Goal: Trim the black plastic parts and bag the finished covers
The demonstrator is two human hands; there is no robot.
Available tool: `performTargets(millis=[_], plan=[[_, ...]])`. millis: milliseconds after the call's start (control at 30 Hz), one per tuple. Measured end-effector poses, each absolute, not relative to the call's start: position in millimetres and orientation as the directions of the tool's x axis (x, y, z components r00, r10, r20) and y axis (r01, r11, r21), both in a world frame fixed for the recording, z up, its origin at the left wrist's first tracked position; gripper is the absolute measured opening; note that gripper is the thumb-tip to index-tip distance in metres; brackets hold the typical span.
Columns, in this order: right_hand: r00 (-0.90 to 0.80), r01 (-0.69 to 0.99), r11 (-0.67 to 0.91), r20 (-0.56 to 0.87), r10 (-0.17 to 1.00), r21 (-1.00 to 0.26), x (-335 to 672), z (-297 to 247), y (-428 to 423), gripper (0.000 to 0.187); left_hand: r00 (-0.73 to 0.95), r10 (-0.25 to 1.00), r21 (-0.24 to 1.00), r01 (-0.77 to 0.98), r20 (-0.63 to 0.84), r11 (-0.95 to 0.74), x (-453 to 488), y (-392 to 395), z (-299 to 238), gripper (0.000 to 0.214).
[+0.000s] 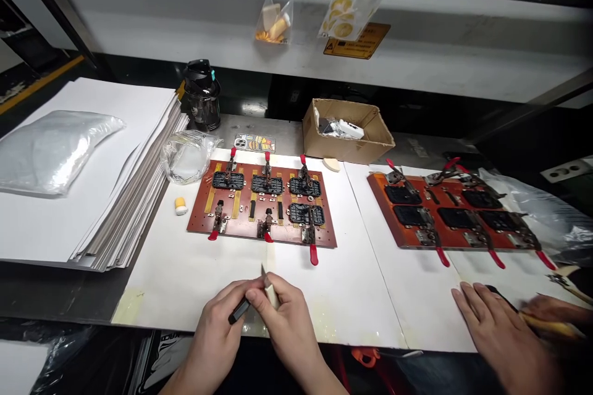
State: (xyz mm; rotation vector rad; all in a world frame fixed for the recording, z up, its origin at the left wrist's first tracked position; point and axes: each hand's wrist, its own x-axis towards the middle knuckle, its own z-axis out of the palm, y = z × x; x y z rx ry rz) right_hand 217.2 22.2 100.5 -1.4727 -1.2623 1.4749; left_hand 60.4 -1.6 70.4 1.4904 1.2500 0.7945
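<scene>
Near the front edge of the table, my left hand (217,321) pinches a small black plastic piece (239,310). Close against it, my right hand (293,320) is closed around a knife with a white handle (271,295), its pointed blade upward. Just beyond both hands lies a reddish-brown fixture board (241,228) with red-handled toggle clamps. Several black plastic frames (267,184) sit on it, three along the back row and one at the front right (306,214). The two other front clamps (266,231) have no frame beside them.
A second clamp board (393,222) stands to the right, with another person's hands (504,333) in front of it. Stacked white sheets (88,216) and a plastic bag (50,151) are left. Behind are a cardboard box (347,148), phone (254,143) and black cup (204,105).
</scene>
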Motion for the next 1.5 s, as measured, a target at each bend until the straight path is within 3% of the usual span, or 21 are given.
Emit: performTargets(millis=[167,267,367,467,533,600,667,733,833,900,1067,1267,1333,1400,1500], plan=[[0.120,0.283,-0.353,-0.332,0.936,-0.892,242.6,80.1,31.9,0.062,0.221,0.972,0.940,0.340,-0.085,0.005,56.7,-3.2,63.9,0.037],[-0.046,0.294,-0.392,-0.422,0.905,-0.872,251.2,73.1,28.7,0.062,0.249,0.967,0.880,0.445,0.057,-0.167,56.5,-3.3,60.5,0.060],[-0.323,0.048,-0.482,-0.470,0.821,-0.875,246.1,67.9,22.5,0.052,0.347,0.924,0.716,0.603,0.159,-0.350,56.0,-3.7,58.1,0.094],[-0.314,-0.102,-0.596,-0.542,0.779,-0.797,239.2,58.3,19.4,0.044,0.319,0.941,0.650,0.693,0.113,-0.313,45.8,-5.7,51.4,0.097],[-0.217,-0.021,-0.598,-0.580,0.785,-0.802,236.8,50.7,19.2,0.042,0.160,0.987,0.732,0.672,0.008,-0.115,32.2,-6.9,43.8,0.077],[-0.164,0.107,-0.553,-0.564,0.810,-0.826,233.5,45.2,18.7,0.035,0.002,0.983,0.847,0.508,-0.182,0.156,18.0,-6.7,36.0,0.053],[-0.203,0.160,-0.525,-0.548,0.811,-0.836,227.1,43.9,17.2,0.028,0.000,0.922,0.890,0.264,-0.386,0.373,9.1,-4.6,30.1,0.050],[-0.282,0.193,-0.503,-0.539,0.794,-0.842,219.9,47.5,15.2,0.022,0.091,0.876,0.876,0.149,-0.474,0.459,8.2,-1.8,26.7,0.060],[-0.291,0.378,-0.353,-0.471,0.833,-0.856,218.7,57.3,12.5,0.020,0.100,0.891,0.878,0.249,-0.442,0.408,12.4,2.4,26.4,0.065],[-0.212,0.525,-0.227,-0.384,0.898,-0.820,229.5,61.1,11.2,0.029,0.053,0.920,0.858,0.385,-0.388,0.339,8.2,7.1,30.4,0.062],[-0.016,0.774,-0.105,-0.185,0.983,-0.625,272.2,45.6,9.2,0.042,-0.118,0.983,0.695,0.695,-0.143,0.184,-37.4,52.2,51.3,0.047],[0.018,0.903,-0.019,-0.007,1.000,-0.428,279.3,18.6,6.9,0.035,-0.278,0.960,0.582,0.787,0.041,0.204,-70.2,153.1,40.7,0.054],[0.033,0.896,-0.015,0.033,0.999,-0.444,275.7,23.3,4.1,0.034,-0.278,0.959,0.594,0.780,0.048,0.196,-74.4,165.6,36.7,0.048],[0.036,0.831,-0.020,0.019,0.999,-0.556,270.7,35.2,0.5,0.031,-0.266,0.963,0.639,0.749,0.043,0.178,-75.4,155.6,40.4,0.050],[-0.089,0.589,-0.109,-0.198,0.976,-0.801,254.3,56.7,-3.4,0.029,-0.143,0.990,0.739,0.666,-0.011,0.104,-62.9,102.3,55.8,0.057]])
